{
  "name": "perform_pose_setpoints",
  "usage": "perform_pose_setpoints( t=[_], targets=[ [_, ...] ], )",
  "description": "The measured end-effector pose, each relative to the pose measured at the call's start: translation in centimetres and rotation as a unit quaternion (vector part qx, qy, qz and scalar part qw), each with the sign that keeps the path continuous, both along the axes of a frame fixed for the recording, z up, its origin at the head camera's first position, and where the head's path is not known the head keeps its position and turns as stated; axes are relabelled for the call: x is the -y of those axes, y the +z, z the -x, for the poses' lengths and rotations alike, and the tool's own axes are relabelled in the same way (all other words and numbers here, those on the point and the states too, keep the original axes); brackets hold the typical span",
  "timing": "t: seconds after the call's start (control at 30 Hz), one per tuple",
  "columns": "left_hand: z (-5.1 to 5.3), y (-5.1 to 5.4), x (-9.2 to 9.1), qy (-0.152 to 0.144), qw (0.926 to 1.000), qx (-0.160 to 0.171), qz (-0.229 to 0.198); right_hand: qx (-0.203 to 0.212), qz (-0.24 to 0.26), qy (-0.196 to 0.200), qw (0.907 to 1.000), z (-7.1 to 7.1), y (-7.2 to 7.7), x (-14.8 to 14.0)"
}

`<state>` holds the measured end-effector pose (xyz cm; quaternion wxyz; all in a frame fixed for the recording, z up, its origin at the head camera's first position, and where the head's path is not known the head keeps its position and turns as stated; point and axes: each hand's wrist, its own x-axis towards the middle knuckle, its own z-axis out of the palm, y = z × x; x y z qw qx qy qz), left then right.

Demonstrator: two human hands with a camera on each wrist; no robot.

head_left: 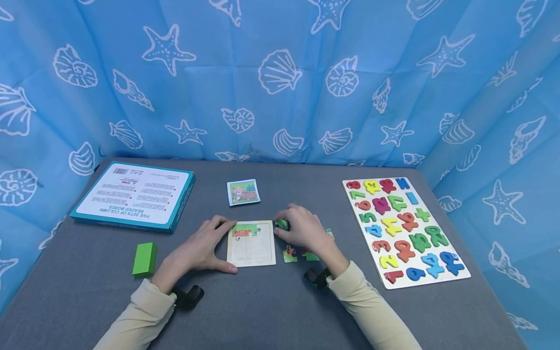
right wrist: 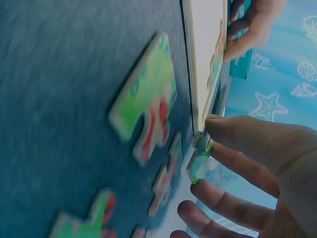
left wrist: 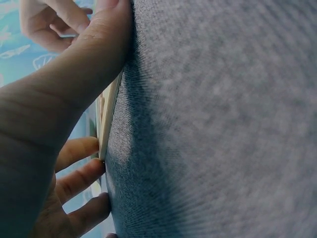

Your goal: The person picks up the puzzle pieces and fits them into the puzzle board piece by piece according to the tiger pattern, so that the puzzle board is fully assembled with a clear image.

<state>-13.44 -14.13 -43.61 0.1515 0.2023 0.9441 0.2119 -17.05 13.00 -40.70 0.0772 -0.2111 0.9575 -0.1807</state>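
My left hand (head_left: 197, 250) holds a square wooden puzzle tray (head_left: 251, 253) at its left side, with the thumb at the near edge and fingertips at the far left corner. Joined puzzle pieces (head_left: 246, 230), green and orange, lie along the tray's far left part. Right of the tray, my right hand (head_left: 304, 227) pinches a green puzzle piece (right wrist: 200, 161) between thumb and fingers, close to the tray's edge. Below and beside that hand lie loose pieces: one green and red puzzle piece (head_left: 289, 254), and another puzzle piece (head_left: 309, 255) partly under the wrist.
Beyond the tray is a small picture card (head_left: 243, 192) showing an animal. At the left lie a blue-edged flat box (head_left: 133, 194) and a green block (head_left: 144, 259). A white board (head_left: 372, 198) of coloured numbers lies at the right. A blue shell-patterned curtain (head_left: 280, 107) backs the grey table.
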Motion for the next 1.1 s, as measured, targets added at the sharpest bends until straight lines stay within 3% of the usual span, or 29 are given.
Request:
perform_pose_setpoints(
  t=[0.33,0.5,0.87,1.1],
  targets=[
    [-0.1,0.0,0.0,-0.005,0.9999,-0.004,-0.011,-0.012,0.001,0.029,0.9995,-0.5,0.2,2.7],
    [0.0,0.0,0.0,-0.005,0.9999,0.0,-0.011,0.002,-0.009,0.03,0.9995,-0.3,0.0,3.8],
    [0.1,-0.2,0.1,-0.002,1.0,0.003,-0.006,-0.003,-0.023,0.021,0.9995,-0.4,-0.4,4.1],
    [0.1,-0.2,0.1,-0.002,1.0,0.002,-0.006,0.014,-0.018,0.013,0.9997,-0.2,-0.3,4.3]
  ],
)
